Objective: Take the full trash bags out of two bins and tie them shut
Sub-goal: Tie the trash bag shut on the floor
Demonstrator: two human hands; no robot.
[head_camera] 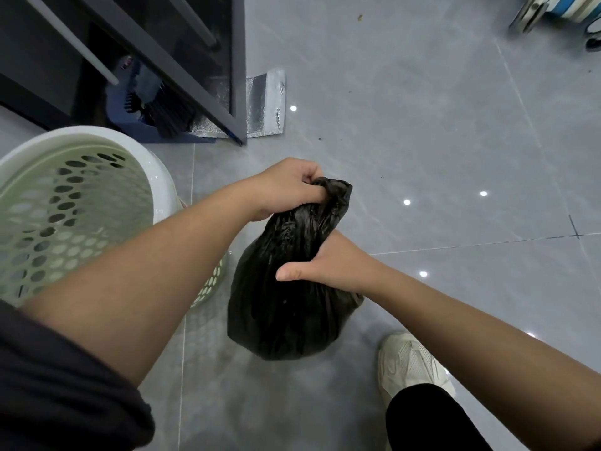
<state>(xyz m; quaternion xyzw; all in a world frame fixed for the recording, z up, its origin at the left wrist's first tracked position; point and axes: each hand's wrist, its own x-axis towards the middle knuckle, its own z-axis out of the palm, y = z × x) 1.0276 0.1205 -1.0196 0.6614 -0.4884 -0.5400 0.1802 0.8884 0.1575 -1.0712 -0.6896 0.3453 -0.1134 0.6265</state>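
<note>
1. Black plastic is bunched up in the left hand [286, 190]. Its fingers are curled tight around the top of the trash bag [286, 304].
2. Lower down, the right hand [325, 265] is wrapped around the neck of the bag, thumb sticking out. It squeezes the neck thin.
3. Both hands are closed on the same bag, one above the other.
4. The bag is out of the bin. Its fat bottom is low by the floor [422, 125]. I cannot tell if it touches.
5. A green bin [65, 206] with holes in it stands just beside the bag, near the left edge of the floor. It looks like it has no bag in it.
6. A white shoe [409, 362] is near the bag on the other side.
7. I think this is the tying step. No knot shows yet.
8. Next, the top needs a twist, a loop, and a hard pull.
</note>
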